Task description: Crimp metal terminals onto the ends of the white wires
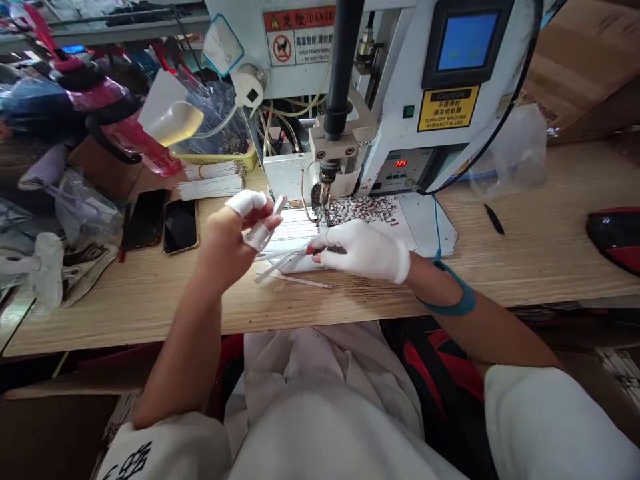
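The left hand (235,230), its fingertips capped in white, was loosely curled above the desk (120,313), holding a short translucent plastic strip (259,235) against its fingers. The right hand (363,251), covered in white cloth, was nearly shut, pinching long thin white strips (280,257) that slanted down toward the desk's front edge (their tips pointed left). They lay between the hands, just beside a stack of white sheets (293,230) under a silver welding machine's (325,180) head.
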Available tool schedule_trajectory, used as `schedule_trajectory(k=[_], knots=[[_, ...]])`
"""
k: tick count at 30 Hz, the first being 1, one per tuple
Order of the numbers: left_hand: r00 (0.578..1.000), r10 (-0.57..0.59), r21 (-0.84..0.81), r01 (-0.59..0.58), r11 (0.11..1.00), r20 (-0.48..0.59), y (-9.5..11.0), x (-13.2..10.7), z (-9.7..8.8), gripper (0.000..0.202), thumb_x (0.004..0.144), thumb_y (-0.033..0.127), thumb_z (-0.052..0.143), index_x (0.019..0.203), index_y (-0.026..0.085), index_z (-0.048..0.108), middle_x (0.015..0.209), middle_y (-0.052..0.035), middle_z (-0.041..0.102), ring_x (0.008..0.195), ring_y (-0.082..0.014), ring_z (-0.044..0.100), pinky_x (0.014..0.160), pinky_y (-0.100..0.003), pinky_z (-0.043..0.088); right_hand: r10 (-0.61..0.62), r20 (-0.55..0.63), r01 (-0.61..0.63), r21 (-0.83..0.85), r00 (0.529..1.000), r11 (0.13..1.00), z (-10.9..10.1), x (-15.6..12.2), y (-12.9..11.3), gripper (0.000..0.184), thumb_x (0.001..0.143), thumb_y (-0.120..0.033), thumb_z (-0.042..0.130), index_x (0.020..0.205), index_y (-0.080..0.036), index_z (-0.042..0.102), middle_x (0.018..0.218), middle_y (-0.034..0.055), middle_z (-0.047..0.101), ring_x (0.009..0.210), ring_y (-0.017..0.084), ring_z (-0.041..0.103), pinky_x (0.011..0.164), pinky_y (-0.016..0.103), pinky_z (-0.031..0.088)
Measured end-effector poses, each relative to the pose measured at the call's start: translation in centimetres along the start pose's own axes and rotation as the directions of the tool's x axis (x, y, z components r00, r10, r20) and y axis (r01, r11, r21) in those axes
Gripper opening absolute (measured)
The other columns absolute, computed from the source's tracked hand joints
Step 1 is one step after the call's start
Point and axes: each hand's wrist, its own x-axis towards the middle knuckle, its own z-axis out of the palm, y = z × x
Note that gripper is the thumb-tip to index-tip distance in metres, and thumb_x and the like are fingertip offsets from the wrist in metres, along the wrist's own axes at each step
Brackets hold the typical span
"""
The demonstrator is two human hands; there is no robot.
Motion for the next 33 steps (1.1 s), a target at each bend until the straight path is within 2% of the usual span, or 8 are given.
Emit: schedule_trajectory(k=[7, 11, 15, 18, 21, 24, 30, 33], knots=[[0.987, 0.035, -0.060, -0.045, 0.997, -0.157, 0.4, -0.9, 1.4, 0.014, 0.079, 0.029, 0.062, 0.078, 0.020, 0.051, 0.067, 0.0018, 0.054, 0.059, -0.0106, 0.054, 0.058, -0.024, 0.044, 0.057, 0.023, -0.044, -0.386, 0.998, 0.922, 5.1, 1.8, -0.8, 0.047, 0.087, -0.033, 0.054, 0.132, -0.018, 0.058, 0.104, 0.0126, 0.072, 0.088, 0.027, 0.068, 0.070, 0.032, 0.045], [0.982, 0.002, -0.133, -0.028, 0.991, -0.189, 0.7, -1.6, 0.9, 0.015, 0.080, 0.032, 0.061, 0.082, 0.022, 0.050, 0.069, 0.0022, 0.054, 0.058, -0.0099, 0.054, 0.057, -0.025, 0.045, 0.102, 0.083, -0.036, -0.574, 0.991, 0.818, 6.9, 3.0, -1.2, 0.034, 0.091, -0.036, 0.045, 0.112, -0.024, 0.069, 0.087, 0.0119, 0.073, 0.078, 0.029, 0.068, 0.058, 0.032, 0.039], [0.876, -0.050, -0.343, -0.136, 0.929, -0.480, -1.1, -2.6, -2.1, 0.018, 0.079, 0.030, 0.063, 0.082, 0.024, 0.047, 0.074, 0.0038, 0.051, 0.057, -0.0063, 0.048, 0.055, -0.023, 0.042, 0.028, 0.036, 0.000, -0.608, 0.999, 0.794, 6.9, 2.8, -0.7, 0.030, 0.092, -0.030, 0.043, 0.101, -0.020, 0.070, 0.085, 0.0117, 0.072, 0.077, 0.026, 0.067, 0.056, 0.031, 0.035], [0.801, -0.163, -0.536, -0.219, 0.815, -0.576, -2.7, -3.6, -4.1, 0.023, 0.079, 0.032, 0.066, 0.080, 0.023, 0.044, 0.076, 0.0065, 0.048, 0.053, -0.0023, 0.043, 0.051, -0.021, 0.036, 0.022, -0.025, -0.033, -0.597, 0.999, 0.802, 6.7, 2.0, -0.2, 0.030, 0.093, -0.023, 0.042, 0.100, -0.017, 0.070, 0.085, 0.0119, 0.072, 0.076, 0.024, 0.066, 0.058, 0.031, 0.035], [0.859, -0.265, -0.636, -0.087, 0.767, -0.438, -3.6, -4.5, -3.1, 0.030, 0.073, 0.037, 0.072, 0.078, 0.022, 0.047, 0.073, 0.0070, 0.047, 0.047, -0.0009, 0.039, 0.041, -0.020, 0.024, -0.115, -0.083, 0.049, -0.561, 0.990, 0.826, 6.8, 1.2, -0.2, 0.034, 0.096, -0.020, 0.037, 0.105, -0.014, 0.069, 0.093, 0.0130, 0.072, 0.083, 0.023, 0.066, 0.066, 0.031, 0.040], [0.937, -0.344, -0.606, 0.235, 0.760, -0.068, -4.0, -5.1, 0.2, 0.034, 0.067, 0.043, 0.076, 0.079, 0.020, 0.054, 0.065, 0.0067, 0.045, 0.043, -0.0016, 0.033, 0.038, -0.020, 0.018, -0.266, -0.128, 0.166, -0.515, 0.955, 0.841, 7.0, 0.5, -0.3, 0.036, 0.097, -0.020, 0.035, 0.113, -0.014, 0.066, 0.099, 0.0115, 0.072, 0.087, 0.021, 0.065, 0.070, 0.029, 0.042], [0.896, -0.363, -0.580, 0.444, 0.683, 0.258, -4.4, -5.0, 5.1, 0.044, 0.064, 0.055, 0.074, 0.073, 0.016, 0.058, 0.054, 0.0050, 0.044, 0.044, -0.0044, 0.034, 0.042, -0.021, 0.022, -0.431, -0.056, 0.337, -0.536, 0.901, 0.774, 7.8, 0.3, 0.4, 0.036, 0.098, -0.023, 0.035, 0.112, -0.020, 0.067, 0.104, 0.0090, 0.072, 0.091, 0.020, 0.064, 0.072, 0.029, 0.043], [0.898, -0.366, -0.611, 0.436, 0.661, 0.245, -4.1, -5.2, 5.3, 0.038, 0.061, 0.045, 0.080, 0.068, 0.016, 0.056, 0.051, 0.0061, 0.041, 0.046, -0.0045, 0.033, 0.044, -0.020, 0.022, -0.448, -0.046, 0.351, -0.554, 0.893, 0.755, 8.3, 0.2, 0.8, 0.038, 0.099, -0.023, 0.033, 0.111, -0.021, 0.069, 0.107, 0.0087, 0.071, 0.095, 0.020, 0.064, 0.074, 0.029, 0.044]])
